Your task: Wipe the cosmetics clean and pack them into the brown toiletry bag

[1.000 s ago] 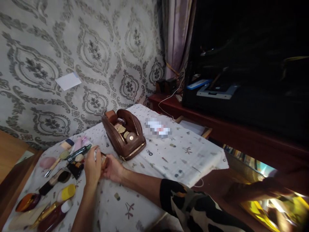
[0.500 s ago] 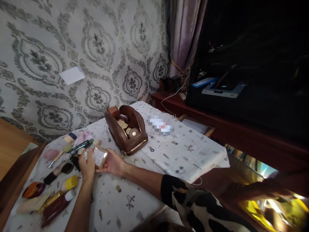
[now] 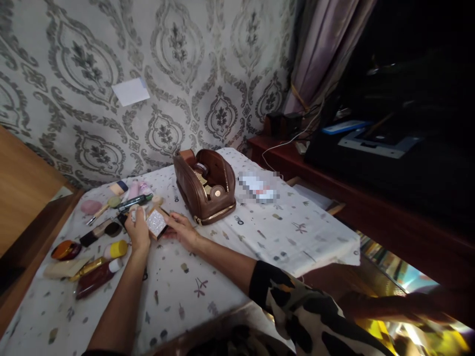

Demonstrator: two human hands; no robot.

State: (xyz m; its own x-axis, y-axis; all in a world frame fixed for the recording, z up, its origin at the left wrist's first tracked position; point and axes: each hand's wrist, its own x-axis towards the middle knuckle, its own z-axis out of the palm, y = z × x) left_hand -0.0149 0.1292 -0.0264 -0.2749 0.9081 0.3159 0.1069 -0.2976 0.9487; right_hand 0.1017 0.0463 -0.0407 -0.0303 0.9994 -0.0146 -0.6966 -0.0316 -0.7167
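Over the white printed tablecloth [image 3: 174,291], the right hand [image 3: 185,234] grasped a square silver-glitter case [image 3: 156,222], the left hand [image 3: 138,237] a small whitish object [image 3: 137,213]; the open brown leather bag [image 3: 187,190] stood beyond, nearer the right.

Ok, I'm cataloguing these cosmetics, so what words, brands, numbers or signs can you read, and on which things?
No text is readable.
Glittery square case: no lettering discernible.
Slim green container, dark red bottle, yellow-capped container: any print is too small or blurred.
White item right of the brown bag: pixelated, unreadable.
White paper on the wall: no writing discernible.
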